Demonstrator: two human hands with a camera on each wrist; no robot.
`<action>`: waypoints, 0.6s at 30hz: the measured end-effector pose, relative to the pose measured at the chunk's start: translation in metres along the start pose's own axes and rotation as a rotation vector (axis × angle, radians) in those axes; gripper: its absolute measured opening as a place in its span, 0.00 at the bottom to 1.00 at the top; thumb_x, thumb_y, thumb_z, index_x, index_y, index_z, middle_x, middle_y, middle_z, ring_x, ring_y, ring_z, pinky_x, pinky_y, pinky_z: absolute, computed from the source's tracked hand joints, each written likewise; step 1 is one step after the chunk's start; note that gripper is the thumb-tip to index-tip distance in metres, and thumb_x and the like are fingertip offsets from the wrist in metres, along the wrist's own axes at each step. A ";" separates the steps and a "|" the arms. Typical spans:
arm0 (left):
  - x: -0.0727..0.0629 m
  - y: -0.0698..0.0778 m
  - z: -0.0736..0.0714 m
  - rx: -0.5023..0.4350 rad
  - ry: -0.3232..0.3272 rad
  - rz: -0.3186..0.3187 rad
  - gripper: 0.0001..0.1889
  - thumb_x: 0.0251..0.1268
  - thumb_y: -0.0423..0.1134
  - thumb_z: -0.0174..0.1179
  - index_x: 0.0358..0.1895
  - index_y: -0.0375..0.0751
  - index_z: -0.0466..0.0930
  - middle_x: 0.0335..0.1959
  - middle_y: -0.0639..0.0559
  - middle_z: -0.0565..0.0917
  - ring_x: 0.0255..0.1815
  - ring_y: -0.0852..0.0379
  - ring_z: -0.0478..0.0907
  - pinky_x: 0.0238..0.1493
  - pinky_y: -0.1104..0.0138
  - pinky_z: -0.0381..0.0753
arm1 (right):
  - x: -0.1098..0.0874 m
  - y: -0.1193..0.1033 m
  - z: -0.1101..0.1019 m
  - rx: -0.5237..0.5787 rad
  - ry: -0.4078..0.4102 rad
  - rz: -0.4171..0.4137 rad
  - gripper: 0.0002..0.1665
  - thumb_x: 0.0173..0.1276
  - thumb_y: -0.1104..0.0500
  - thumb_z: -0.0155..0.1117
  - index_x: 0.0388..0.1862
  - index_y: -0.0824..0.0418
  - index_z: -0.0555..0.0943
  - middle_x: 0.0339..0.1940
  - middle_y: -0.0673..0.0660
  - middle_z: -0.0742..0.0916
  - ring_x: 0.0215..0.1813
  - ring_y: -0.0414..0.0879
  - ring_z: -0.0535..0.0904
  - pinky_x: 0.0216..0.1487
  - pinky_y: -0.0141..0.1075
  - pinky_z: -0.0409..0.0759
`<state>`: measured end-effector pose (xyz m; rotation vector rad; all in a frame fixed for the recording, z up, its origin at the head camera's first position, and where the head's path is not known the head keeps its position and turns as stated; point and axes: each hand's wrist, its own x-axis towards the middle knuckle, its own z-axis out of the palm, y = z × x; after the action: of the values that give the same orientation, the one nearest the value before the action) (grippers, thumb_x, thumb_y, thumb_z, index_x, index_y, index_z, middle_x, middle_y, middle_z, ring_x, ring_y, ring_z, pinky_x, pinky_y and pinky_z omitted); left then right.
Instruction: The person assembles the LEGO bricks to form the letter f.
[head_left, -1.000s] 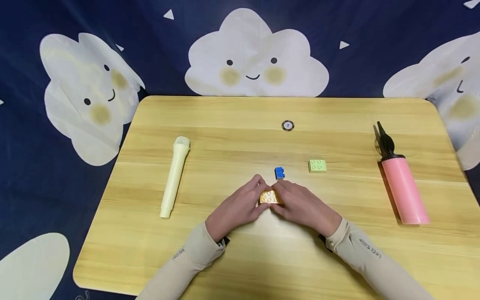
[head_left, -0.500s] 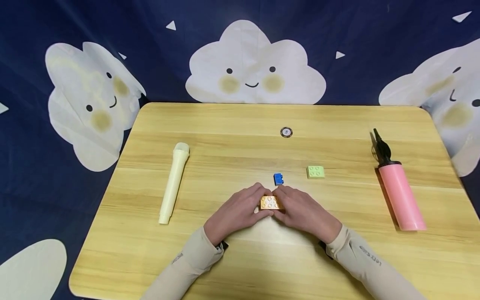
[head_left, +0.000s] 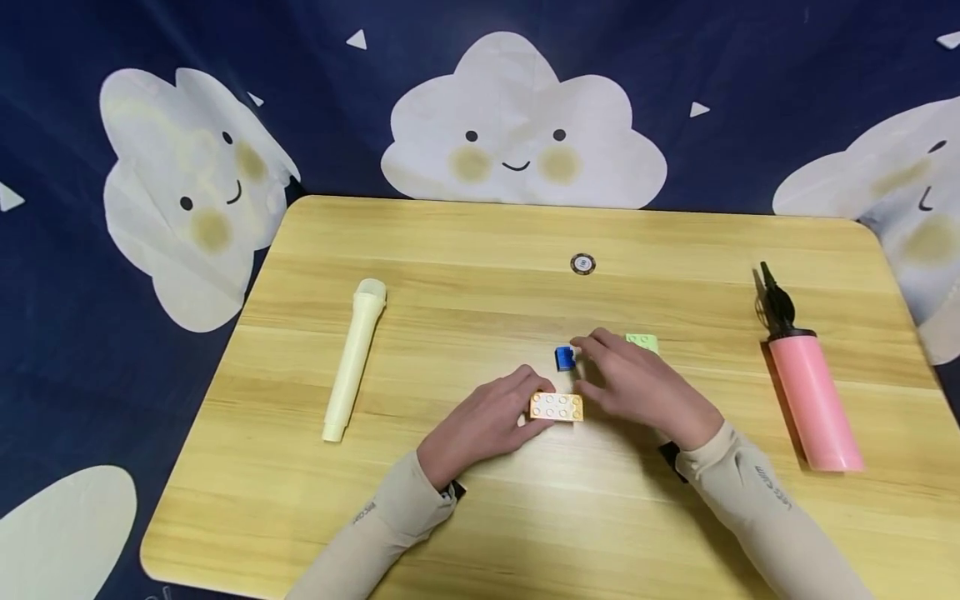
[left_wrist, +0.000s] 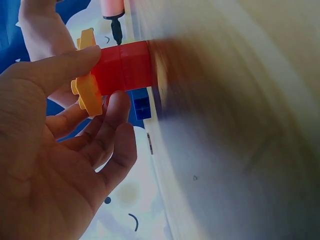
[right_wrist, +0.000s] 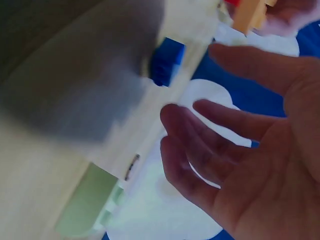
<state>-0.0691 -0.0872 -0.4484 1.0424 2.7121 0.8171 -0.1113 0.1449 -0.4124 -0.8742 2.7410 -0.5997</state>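
Note:
My left hand [head_left: 483, 421] pinches a small stack of toy building bricks between thumb and fingers. An orange studded brick [head_left: 557, 407] tops it, and red bricks [left_wrist: 122, 67] show beneath in the left wrist view. My right hand [head_left: 641, 379] is apart from the stack, fingers spread and loosely bent, holding nothing. Just left of its fingertips lies a blue brick [head_left: 565, 359] on the table, its studs facing right. A light green brick [head_left: 642, 342] is partly hidden behind the right hand; the right wrist view shows its plain side.
On the wooden table [head_left: 465, 267], a cream microphone-shaped stick [head_left: 355, 362] lies to the left. A pink hand pump [head_left: 816, 404] with a black nozzle lies at the right. Toward the back is a round black-and-white chip [head_left: 582, 264]. A dark blue cloud-print cloth [head_left: 330, 100] hangs behind the table.
My right hand has let go of the brick stack and moved right and up, beside the blue brick, now overlapping the green one. The left hand keeps its hold on the stack.

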 end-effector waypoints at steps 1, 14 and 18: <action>-0.001 0.000 0.000 0.001 0.000 -0.003 0.16 0.71 0.48 0.63 0.54 0.43 0.78 0.42 0.56 0.75 0.32 0.65 0.68 0.33 0.76 0.70 | 0.004 0.000 0.003 -0.022 0.020 -0.003 0.31 0.64 0.57 0.72 0.62 0.71 0.76 0.49 0.62 0.81 0.37 0.50 0.78 0.40 0.46 0.81; -0.001 0.000 0.001 -0.027 0.002 -0.029 0.15 0.71 0.48 0.62 0.52 0.44 0.78 0.41 0.58 0.75 0.32 0.66 0.69 0.33 0.76 0.70 | 0.023 0.013 0.025 -0.027 0.069 -0.002 0.21 0.63 0.61 0.73 0.53 0.67 0.82 0.44 0.58 0.82 0.37 0.49 0.78 0.39 0.43 0.82; -0.001 -0.002 0.001 -0.030 -0.001 -0.031 0.14 0.71 0.48 0.63 0.51 0.45 0.78 0.42 0.58 0.75 0.33 0.66 0.69 0.34 0.76 0.71 | 0.024 0.012 0.024 0.073 0.103 -0.028 0.20 0.64 0.64 0.72 0.54 0.69 0.81 0.47 0.60 0.85 0.44 0.50 0.82 0.48 0.45 0.83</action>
<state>-0.0695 -0.0882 -0.4504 0.9913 2.6991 0.8488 -0.1299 0.1320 -0.4404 -0.8901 2.7816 -0.7659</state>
